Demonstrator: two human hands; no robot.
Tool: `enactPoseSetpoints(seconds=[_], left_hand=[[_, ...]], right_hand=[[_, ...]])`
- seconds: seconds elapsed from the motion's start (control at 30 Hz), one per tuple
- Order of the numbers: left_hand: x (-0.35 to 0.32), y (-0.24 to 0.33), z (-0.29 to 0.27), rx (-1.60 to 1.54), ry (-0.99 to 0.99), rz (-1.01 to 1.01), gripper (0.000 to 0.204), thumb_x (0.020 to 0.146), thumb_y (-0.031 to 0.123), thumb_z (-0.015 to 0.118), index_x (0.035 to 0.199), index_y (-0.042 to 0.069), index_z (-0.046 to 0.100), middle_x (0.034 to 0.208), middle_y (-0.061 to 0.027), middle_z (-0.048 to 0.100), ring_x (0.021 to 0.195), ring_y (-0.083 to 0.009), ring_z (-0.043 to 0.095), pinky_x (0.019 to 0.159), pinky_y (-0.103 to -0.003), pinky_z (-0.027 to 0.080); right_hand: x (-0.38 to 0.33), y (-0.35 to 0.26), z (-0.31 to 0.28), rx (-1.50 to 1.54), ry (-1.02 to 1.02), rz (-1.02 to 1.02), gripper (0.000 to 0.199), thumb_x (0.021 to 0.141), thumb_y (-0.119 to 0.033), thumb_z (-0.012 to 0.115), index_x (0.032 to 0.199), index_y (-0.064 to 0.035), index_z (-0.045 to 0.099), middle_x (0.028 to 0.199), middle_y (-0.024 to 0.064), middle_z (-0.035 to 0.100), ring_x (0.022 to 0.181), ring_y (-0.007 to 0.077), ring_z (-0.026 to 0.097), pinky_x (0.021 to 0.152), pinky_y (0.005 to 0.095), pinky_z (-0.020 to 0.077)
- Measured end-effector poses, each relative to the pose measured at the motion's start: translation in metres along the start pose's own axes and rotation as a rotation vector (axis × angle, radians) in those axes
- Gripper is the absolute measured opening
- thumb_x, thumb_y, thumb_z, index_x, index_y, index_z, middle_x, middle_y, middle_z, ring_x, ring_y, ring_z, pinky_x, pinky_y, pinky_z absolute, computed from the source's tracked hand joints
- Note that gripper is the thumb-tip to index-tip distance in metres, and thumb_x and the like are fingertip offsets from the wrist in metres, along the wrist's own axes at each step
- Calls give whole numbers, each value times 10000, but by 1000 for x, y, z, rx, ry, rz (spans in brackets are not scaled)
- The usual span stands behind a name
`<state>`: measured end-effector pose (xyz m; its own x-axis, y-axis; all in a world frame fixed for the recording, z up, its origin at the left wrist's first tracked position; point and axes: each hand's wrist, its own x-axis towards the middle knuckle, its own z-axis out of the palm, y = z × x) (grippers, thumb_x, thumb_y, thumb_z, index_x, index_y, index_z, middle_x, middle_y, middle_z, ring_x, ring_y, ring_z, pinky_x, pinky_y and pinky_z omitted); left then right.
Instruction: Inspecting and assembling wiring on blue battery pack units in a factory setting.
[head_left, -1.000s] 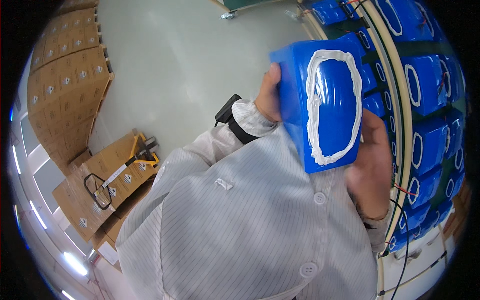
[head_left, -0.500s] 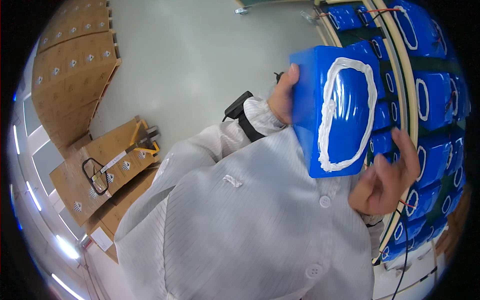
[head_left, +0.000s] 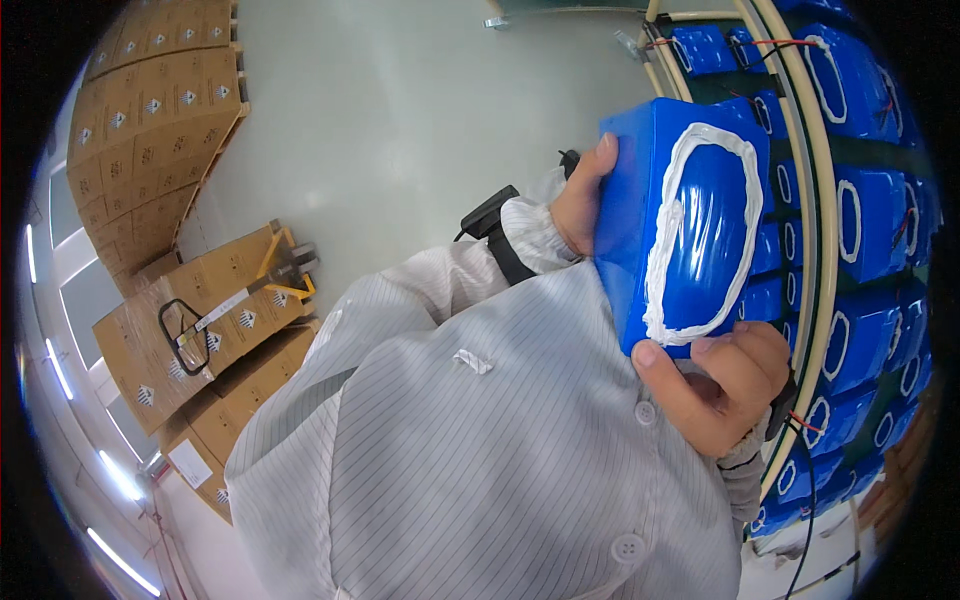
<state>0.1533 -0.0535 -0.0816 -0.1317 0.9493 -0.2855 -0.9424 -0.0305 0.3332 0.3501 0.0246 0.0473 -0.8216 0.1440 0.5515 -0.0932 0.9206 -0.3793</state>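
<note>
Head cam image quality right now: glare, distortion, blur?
Head view: streaky glare on the blue pack; head view: fisheye bows the rail, corners black; head view: ceiling light blown out; head view: right hand fairly sharp.

Left fingers (head_left: 601, 158) and right fingers (head_left: 748, 362) on blue block (head_left: 708, 235)

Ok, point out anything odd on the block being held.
The white ring on the blue block looks uneven: a thicker lump on its left side interrupts the line. Nothing else clearly stands out.
</note>
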Motion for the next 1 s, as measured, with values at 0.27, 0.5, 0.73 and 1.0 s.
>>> enactPoseSetpoints(seconds=[0.27, 0.5, 0.73, 1.0], left_hand=[[0, -4, 0, 73, 36, 38, 867, 877, 649, 672, 1431, 9, 486, 1330, -179, 627, 1157, -287, 656, 1014, -439, 538], [1, -1, 0, 94, 19, 28, 881, 855, 654, 694, 1425, 13, 491, 1320, -190, 630, 1147, -289, 661, 1000, -440, 548], [0, 1, 1, 159, -2, 62, 890, 845, 659, 702, 1425, 17, 493, 1323, -189, 629, 1149, -289, 660, 1002, -442, 545], [-1, 3, -4, 126, -29, 9, 875, 850, 642, 708, 1426, 19, 495, 1334, -174, 626, 1189, -297, 634, 1042, -456, 513]], right_hand=[[0, 3, -1, 91, -47, 19, 447, 633, -81, 860, 1024, -262, 740, 1094, 15, 516, 940, 209, 507, 707, 344, 393], [-3, 5, 3, 106, -1, 1, 466, 575, -69, 853, 986, -250, 726, 1115, 24, 524, 938, 217, 503, 699, 343, 396], [1, 2, 6, 98, 10, -5, 408, 594, -85, 835, 947, -240, 703, 1112, 22, 531, 924, 211, 500, 674, 323, 391], [-2, 0, 6, 105, 5, -15, 401, 629, -95, 821, 976, -254, 697, 1105, 13, 533, 869, 197, 504, 650, 316, 388]])
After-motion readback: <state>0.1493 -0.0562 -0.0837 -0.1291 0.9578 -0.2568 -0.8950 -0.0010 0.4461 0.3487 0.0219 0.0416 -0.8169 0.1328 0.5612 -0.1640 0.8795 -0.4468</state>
